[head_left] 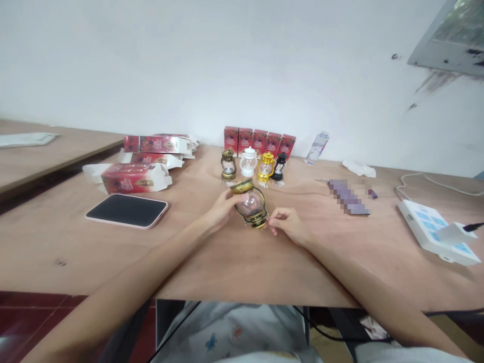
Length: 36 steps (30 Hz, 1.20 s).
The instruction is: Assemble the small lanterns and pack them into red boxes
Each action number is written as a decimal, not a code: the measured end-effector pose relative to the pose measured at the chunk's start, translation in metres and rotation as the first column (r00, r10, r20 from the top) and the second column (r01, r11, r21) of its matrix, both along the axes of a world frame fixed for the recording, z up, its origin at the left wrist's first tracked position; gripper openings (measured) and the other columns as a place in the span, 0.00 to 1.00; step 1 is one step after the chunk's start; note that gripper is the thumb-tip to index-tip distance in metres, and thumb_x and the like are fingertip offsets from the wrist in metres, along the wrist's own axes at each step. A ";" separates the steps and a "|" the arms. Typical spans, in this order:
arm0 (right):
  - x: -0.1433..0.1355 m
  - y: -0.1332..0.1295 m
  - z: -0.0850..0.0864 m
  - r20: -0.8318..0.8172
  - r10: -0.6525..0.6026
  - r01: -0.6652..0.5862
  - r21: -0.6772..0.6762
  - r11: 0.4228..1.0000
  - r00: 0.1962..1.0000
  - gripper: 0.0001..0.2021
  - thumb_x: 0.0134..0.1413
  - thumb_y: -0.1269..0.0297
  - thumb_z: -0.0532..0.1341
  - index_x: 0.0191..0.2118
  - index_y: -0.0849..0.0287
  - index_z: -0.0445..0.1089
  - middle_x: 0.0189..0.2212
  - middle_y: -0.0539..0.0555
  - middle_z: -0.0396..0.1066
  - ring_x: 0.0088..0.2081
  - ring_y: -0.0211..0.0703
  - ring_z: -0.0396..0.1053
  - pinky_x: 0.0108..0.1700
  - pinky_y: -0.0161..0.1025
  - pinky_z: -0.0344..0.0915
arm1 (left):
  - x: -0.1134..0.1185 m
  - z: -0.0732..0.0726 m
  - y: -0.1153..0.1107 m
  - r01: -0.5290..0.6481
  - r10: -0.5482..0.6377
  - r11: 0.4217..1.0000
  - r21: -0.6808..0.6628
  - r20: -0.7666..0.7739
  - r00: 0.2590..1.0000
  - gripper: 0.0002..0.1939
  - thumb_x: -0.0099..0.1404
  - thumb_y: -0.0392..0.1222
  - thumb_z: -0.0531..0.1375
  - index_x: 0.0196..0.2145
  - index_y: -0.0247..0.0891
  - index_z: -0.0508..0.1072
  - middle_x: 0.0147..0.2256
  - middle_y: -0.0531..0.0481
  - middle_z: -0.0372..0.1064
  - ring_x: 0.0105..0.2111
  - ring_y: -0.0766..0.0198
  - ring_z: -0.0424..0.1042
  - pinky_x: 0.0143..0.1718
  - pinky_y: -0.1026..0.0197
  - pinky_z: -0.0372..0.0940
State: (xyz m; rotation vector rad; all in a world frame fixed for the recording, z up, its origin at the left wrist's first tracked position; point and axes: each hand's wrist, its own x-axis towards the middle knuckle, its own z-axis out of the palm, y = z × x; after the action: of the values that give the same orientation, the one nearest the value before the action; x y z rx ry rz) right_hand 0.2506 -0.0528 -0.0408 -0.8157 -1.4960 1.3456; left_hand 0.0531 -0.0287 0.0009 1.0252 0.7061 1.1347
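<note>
A small bronze-coloured lantern (251, 203) with a clear round globe is held above the table, tilted with its base up and its cap down. My left hand (223, 207) is closed around the base end and globe from the left. At the lower right, my right hand (288, 222) is closed in a pinch at the cap end, by the handle. Its fingertips touch the lantern there; any smaller part between them is hidden. Just beyond stand a bronze lantern (228, 165), a white lantern (248, 162), a gold lantern (265, 167) and a black lantern (279, 167).
Several red boxes (245, 140) stand against the wall. Opened red-and-white cartons (128, 178) lie at left behind a phone (127, 210). To the right are a clear plastic package (317, 147), crumpled tissue (359, 169), a partly blurred purple item (348, 196) and a white power strip (423, 227).
</note>
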 end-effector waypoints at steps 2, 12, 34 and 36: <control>0.000 0.000 -0.001 -0.001 0.011 -0.011 -0.005 1.000 1.000 0.12 0.42 0.57 0.69 0.22 0.60 0.70 0.22 0.51 0.75 0.17 0.31 0.62 0.20 0.31 0.63 | 0.000 0.001 -0.001 0.016 -0.016 1.000 0.010 -0.008 1.000 0.22 0.41 0.43 0.70 0.35 0.32 0.74 0.34 0.46 0.75 0.32 0.60 0.73 0.37 0.59 0.67; -0.003 0.001 0.002 -0.003 0.064 -0.065 -0.083 0.994 0.998 0.16 0.42 0.54 0.69 0.23 0.60 0.66 0.22 0.50 0.75 0.18 0.32 0.65 0.21 0.31 0.64 | -0.005 -0.007 0.005 0.020 -0.016 0.997 0.078 -0.050 0.999 0.21 0.41 0.45 0.70 0.34 0.33 0.76 0.36 0.45 0.76 0.38 0.55 0.74 0.42 0.58 0.66; -0.003 0.005 -0.001 -0.014 0.084 -0.085 -0.067 0.994 0.996 0.18 0.41 0.52 0.69 0.28 0.58 0.64 0.19 0.46 0.71 0.19 0.33 0.65 0.24 0.32 0.63 | -0.009 -0.011 0.008 0.072 -0.069 0.994 0.083 -0.047 0.997 0.20 0.42 0.45 0.69 0.33 0.34 0.75 0.34 0.46 0.75 0.36 0.55 0.74 0.43 0.56 0.66; -0.003 0.007 -0.002 -0.021 0.021 -0.022 -0.060 0.998 1.000 0.18 0.42 0.51 0.68 0.25 0.58 0.63 0.19 0.47 0.71 0.19 0.33 0.65 0.24 0.32 0.63 | -0.007 -0.010 0.008 0.019 -0.015 0.994 0.105 -0.041 0.999 0.20 0.42 0.45 0.69 0.33 0.34 0.75 0.33 0.47 0.75 0.36 0.55 0.73 0.43 0.56 0.66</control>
State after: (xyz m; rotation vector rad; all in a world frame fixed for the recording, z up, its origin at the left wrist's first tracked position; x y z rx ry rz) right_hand 0.2477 -0.0463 -0.0429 -0.8234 -1.4583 1.4165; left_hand 0.0458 -0.0210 -0.0091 1.1436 0.6739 1.1486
